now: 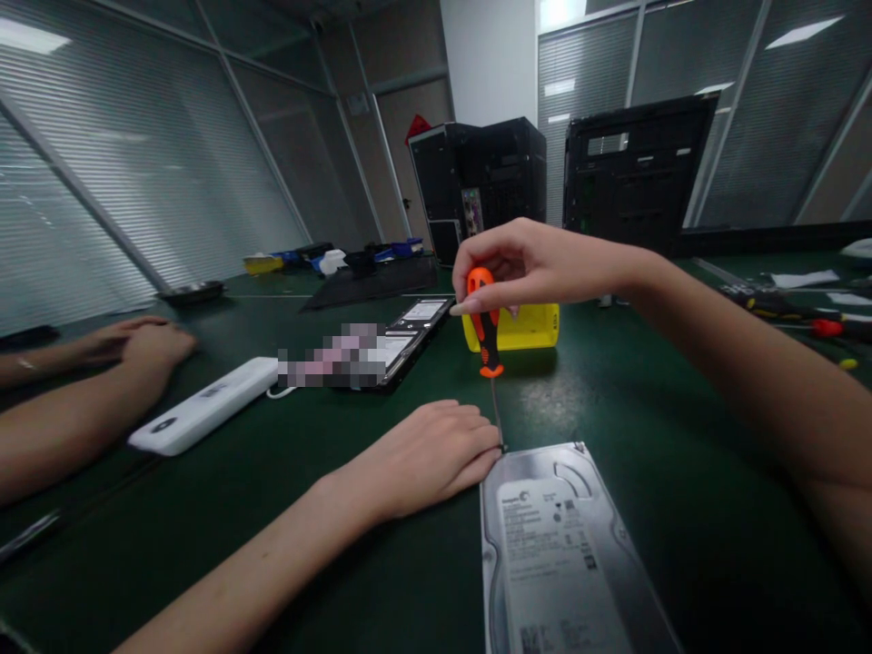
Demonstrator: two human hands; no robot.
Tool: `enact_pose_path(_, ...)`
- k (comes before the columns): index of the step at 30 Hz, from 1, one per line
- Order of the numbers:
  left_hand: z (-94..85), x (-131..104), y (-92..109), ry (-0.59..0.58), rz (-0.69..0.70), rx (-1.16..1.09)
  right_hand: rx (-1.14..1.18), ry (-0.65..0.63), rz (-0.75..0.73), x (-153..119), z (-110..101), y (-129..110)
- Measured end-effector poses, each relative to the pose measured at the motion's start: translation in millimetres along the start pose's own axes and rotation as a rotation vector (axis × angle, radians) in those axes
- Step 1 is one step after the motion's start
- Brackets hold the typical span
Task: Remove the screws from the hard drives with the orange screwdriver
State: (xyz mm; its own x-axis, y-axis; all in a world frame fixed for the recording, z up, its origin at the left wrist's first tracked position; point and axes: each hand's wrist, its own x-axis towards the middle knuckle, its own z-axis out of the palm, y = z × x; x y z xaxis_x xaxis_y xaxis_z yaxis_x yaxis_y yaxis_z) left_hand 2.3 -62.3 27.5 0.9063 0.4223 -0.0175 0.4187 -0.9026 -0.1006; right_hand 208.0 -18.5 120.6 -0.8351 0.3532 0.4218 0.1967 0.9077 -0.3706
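My right hand (521, 268) is closed round the top of an orange-and-black screwdriver (484, 331), held nearly upright. Its thin shaft runs down to a small dark spot, likely a screw, at the far left corner of a silver hard drive (559, 545). The drive lies label up on the table in front of me, its near end cut off by the frame. My left hand (436, 454) rests at that same corner, fingers curled and pressed together beside the shaft's tip. What its fingertips pinch, if anything, is hidden.
Behind the screwdriver stands a yellow tray (528, 329). More hard drives (415, 327) lie beyond my left hand, partly blurred out, near a white power strip (204, 409). Another person's hands (146, 350) rest at the left. Black computer cases (483, 182) stand behind; tools (783, 304) lie right.
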Motion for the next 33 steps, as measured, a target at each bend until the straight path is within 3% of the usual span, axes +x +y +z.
enact_pose_path(5,-0.5,1,2,0.024,-0.031,0.056,0.002,0.012,0.012,-1,-1,-2)
enact_pose_path(11,-0.8,3,-1,0.042,0.1,0.228,0.01,0.011,0.019,-3,-3,-1)
enact_pose_path(21,-3.5,2,-3,0.058,0.133,0.136,0.076,-0.05,0.013,-3,-6,-1)
enact_pose_path(27,0.6,0,-7,0.028,0.159,0.146,0.106,-0.148,0.122,-14,-16,-11)
enact_pose_path(33,0.5,-2,-7,0.066,0.175,0.197,0.099,-0.235,0.252,-37,-40,-20)
